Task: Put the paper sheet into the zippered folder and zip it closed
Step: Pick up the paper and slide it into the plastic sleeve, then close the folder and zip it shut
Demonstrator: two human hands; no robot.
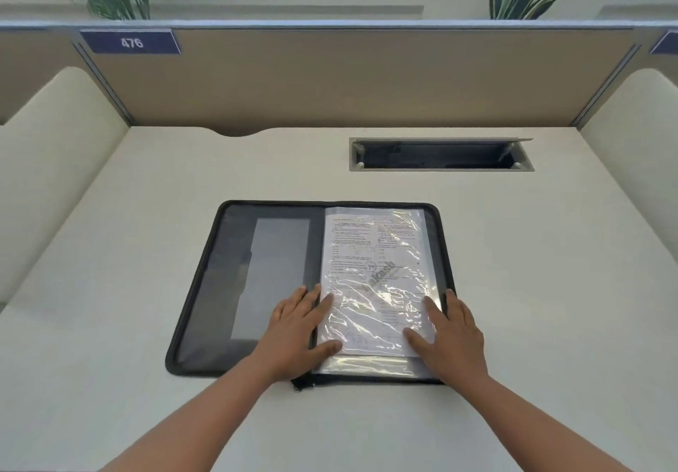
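The zippered folder (264,288) lies open flat on the table (110,288). The paper sheet (374,273) sits on its right half under a crinkly clear sleeve (367,363). Left hand (297,328) and right hand (451,332) rest flat, fingers spread, gripping nothing. The sheet looks light, limp and slippery; the left cover's outer edge seems best to lift.

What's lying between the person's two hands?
Head view: between left hand and right hand lies the paper sheet under clear plastic, in the open folder.
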